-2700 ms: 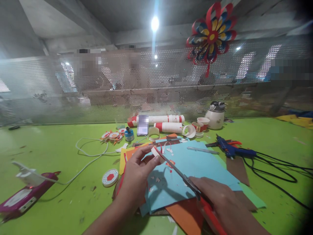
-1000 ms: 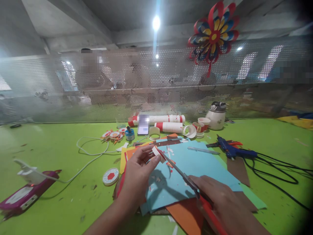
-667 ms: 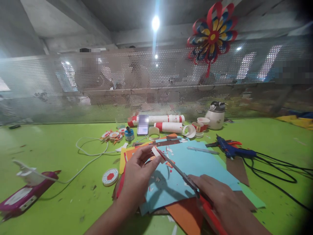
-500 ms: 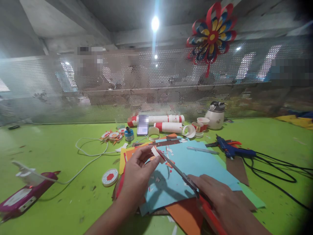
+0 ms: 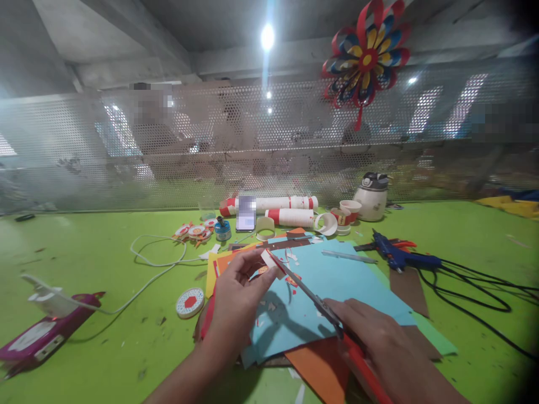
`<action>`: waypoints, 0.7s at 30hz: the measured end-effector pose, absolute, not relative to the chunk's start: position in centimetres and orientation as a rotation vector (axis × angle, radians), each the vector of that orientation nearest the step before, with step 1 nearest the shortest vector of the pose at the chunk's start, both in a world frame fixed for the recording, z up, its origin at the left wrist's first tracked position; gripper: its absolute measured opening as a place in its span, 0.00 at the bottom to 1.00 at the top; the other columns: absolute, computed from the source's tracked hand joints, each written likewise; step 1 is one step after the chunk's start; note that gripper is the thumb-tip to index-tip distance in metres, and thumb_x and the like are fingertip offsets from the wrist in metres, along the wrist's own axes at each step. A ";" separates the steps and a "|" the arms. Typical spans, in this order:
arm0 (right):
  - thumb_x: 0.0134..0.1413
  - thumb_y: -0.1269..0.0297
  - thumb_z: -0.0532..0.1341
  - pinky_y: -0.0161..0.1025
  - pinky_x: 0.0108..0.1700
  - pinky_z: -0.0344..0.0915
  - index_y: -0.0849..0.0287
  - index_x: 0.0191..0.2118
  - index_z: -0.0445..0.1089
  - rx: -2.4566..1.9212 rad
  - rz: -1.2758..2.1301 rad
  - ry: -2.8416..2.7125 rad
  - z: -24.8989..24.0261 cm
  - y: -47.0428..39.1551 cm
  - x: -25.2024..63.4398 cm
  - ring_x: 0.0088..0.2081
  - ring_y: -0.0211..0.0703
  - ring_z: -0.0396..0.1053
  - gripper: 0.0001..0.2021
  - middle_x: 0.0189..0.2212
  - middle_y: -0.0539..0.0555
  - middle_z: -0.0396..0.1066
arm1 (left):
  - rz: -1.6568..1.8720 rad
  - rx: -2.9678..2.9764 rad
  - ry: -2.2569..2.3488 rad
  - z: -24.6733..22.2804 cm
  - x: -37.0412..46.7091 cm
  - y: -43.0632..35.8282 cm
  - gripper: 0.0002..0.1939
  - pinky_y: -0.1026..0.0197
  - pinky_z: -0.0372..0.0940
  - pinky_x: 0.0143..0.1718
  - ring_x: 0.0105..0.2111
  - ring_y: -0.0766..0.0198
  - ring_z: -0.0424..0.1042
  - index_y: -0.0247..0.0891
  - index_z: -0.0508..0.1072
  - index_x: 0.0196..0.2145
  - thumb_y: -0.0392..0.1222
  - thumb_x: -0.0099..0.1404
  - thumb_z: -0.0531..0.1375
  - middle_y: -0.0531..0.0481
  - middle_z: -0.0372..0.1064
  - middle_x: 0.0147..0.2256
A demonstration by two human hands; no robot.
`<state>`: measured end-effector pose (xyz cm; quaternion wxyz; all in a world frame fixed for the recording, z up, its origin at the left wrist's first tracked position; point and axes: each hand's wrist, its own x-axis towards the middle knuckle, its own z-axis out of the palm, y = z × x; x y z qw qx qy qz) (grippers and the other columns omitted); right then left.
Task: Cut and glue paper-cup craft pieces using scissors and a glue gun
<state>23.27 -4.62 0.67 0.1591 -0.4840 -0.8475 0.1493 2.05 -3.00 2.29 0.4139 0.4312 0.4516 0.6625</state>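
My left hand (image 5: 233, 294) pinches a small white paper piece with a red edge (image 5: 269, 259), perhaps a paper cup bottom, between thumb and fingers. Wrapped around the red handles of a pair of scissors (image 5: 314, 298) is my right hand (image 5: 377, 332). The scissor blades reach up and left, their tips at the red edge of the piece. Below both hands lies a light blue paper sheet (image 5: 349, 292), strewn with red and white scraps. A round white disc with a red hexagon (image 5: 190, 303) rests left of my left hand.
Behind the sheets stand a phone (image 5: 246, 214), stacked paper cups (image 5: 290, 217), a blue bottle (image 5: 223, 230) and a jug (image 5: 372, 197). On the right lies a glue gun (image 5: 400, 255) with black cables. A purple power strip (image 5: 50, 331) with a white cable is at left.
The view has shifted very slightly. My hands, the paper piece and the scissors keep almost the same position, with the blade tips still at the red edge.
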 end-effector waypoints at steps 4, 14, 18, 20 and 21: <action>0.55 0.73 0.52 0.45 0.45 0.68 0.54 0.51 0.69 -1.358 0.447 -2.427 0.6 -4.6 23.3 0.42 0.49 0.72 0.19 0.38 0.56 0.74 | 1.676 1.063 1.143 2.5 2.2 -3.1 0.20 0.55 0.69 0.43 0.41 0.55 0.75 0.34 0.74 0.40 0.42 0.49 0.70 0.42 0.77 0.39; 0.57 0.73 0.52 0.45 0.44 0.69 0.54 0.46 0.70 -1.328 0.402 -2.417 0.3 -4.3 23.4 0.41 0.48 0.73 0.15 0.37 0.55 0.75 | 1.658 1.076 1.163 2.1 2.0 -2.9 0.20 0.54 0.68 0.45 0.42 0.54 0.75 0.33 0.73 0.40 0.43 0.50 0.70 0.40 0.77 0.40; 0.57 0.71 0.52 0.46 0.44 0.69 0.55 0.45 0.71 -1.302 0.413 -2.412 0.1 -4.1 23.3 0.41 0.49 0.73 0.14 0.37 0.56 0.76 | 1.669 1.071 1.159 2.1 2.1 -2.8 0.20 0.55 0.68 0.44 0.41 0.55 0.75 0.33 0.73 0.41 0.42 0.51 0.70 0.41 0.77 0.40; 0.58 0.70 0.51 0.46 0.43 0.69 0.55 0.46 0.71 -1.282 0.410 -2.406 -0.1 -4.0 23.3 0.42 0.50 0.74 0.15 0.39 0.57 0.76 | 1.678 1.061 1.168 2.3 2.1 -2.8 0.20 0.56 0.69 0.43 0.41 0.56 0.75 0.33 0.73 0.41 0.41 0.50 0.70 0.42 0.77 0.39; 0.58 0.70 0.51 0.46 0.43 0.69 0.55 0.47 0.71 -1.270 0.408 -2.400 -0.1 -4.0 23.4 0.42 0.50 0.74 0.15 0.40 0.57 0.76 | 1.679 1.063 1.168 2.4 2.1 -2.9 0.20 0.56 0.69 0.43 0.40 0.56 0.75 0.33 0.73 0.40 0.41 0.50 0.70 0.42 0.77 0.39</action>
